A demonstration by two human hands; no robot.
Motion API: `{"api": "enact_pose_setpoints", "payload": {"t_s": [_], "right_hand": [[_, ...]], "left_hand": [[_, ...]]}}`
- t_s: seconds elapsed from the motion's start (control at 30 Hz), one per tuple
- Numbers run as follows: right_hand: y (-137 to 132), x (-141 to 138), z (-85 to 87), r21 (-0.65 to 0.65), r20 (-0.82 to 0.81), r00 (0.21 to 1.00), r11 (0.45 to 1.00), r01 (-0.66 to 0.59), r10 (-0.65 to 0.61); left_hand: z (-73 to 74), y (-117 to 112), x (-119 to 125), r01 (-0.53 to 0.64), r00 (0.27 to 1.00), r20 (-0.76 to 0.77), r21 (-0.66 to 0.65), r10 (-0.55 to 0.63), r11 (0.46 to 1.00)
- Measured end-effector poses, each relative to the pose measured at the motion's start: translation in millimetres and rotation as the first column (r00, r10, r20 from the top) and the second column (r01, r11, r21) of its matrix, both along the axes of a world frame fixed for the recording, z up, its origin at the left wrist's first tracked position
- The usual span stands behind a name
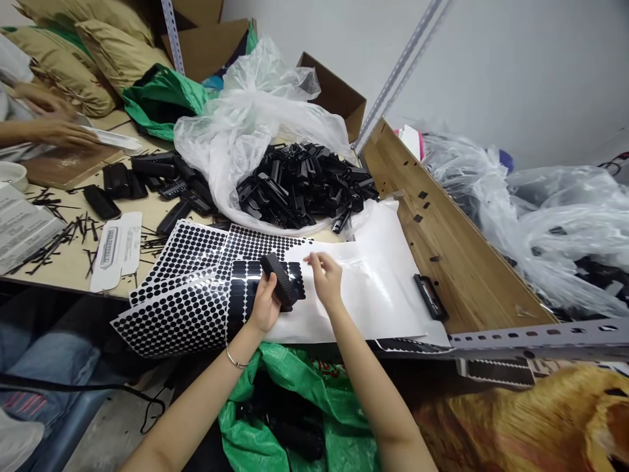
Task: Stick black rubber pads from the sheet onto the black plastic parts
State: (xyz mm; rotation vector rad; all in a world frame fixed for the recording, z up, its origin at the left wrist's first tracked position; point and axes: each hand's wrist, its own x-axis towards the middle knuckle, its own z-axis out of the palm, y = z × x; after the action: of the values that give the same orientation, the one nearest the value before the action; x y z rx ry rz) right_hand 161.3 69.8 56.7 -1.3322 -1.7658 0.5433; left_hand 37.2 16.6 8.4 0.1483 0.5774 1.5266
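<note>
Your left forearm comes up from below, wrist cocked back, and your left hand [265, 307] has its fingers wrapped round a black part [280, 280]. You're holding the part tilted, just over the dot sheet [187, 288]. Your right hand [325, 280] hangs just beside the part, above the white sheet [378, 288]. Its thumb and forefinger are pinched close, but I can't tell if anything's between them. The bag [230, 131] of parts sits behind.

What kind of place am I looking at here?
Probably a small assembly or packing workshop: a clear bag heaped with black plastic parts, sheets of black dot stickers, and cardboard boxes behind.
</note>
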Motion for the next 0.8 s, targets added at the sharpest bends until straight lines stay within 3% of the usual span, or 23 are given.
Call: {"api": "enact_pose_setpoints", "payload": {"t_s": [0.07,0.17,0.33,0.43,0.5,0.57,0.67,0.73,0.8], "right_hand": [[37.1,-3.3,-0.9,-0.110,0.185,0.971,0.978,0.176,-0.153],[73.7,-13.8,-6.5,-0.214,0.303,0.928,0.933,0.289,-0.218],[86.8,-26.9,-18.8,-0.245,0.253,0.933,0.916,0.319,-0.257],[87.0,-24.3,-17.2,-0.279,0.167,0.956,0.918,0.281,-0.242],[78.2,-18.2,-11.9,-0.280,0.081,0.970,0.929,0.243,-0.230],[56.8,-9.7,-4.6,-0.281,-0.113,0.978,0.950,0.140,-0.177],[6.5,3.5,7.2,-0.289,-0.488,0.873,0.943,-0.165,0.003],[-27.5,9.3,13.6,-0.327,-0.534,0.844,0.908,-0.262,0.051],[-52.5,11.2,16.8,-0.343,-0.516,0.856,0.905,-0.250,0.041]], "left_hand": [[1.0,-0.7,0.6,0.063,0.998,-0.021,0.016,-0.063,0.998],[1.4,-1.2,1.4,0.109,0.993,-0.049,0.020,-0.108,0.994],[1.0,-0.5,1.7,0.146,0.986,-0.085,0.029,-0.143,0.989],[1.7,0.2,1.4,0.150,0.984,-0.108,0.038,-0.145,0.988],[2.4,0.8,1.4,0.155,0.981,-0.129,0.049,-0.148,0.987],[3.2,1.6,1.8,0.165,0.974,-0.167,0.062,-0.153,0.984],[4.8,2.4,2.6,0.192,0.956,-0.243,0.082,-0.167,0.978],[5.6,2.2,2.7,0.226,0.941,-0.277,0.092,-0.193,0.970],[5.9,1.3,2.2,0.257,0.931,-0.293,0.102,-0.217,0.961]]}}
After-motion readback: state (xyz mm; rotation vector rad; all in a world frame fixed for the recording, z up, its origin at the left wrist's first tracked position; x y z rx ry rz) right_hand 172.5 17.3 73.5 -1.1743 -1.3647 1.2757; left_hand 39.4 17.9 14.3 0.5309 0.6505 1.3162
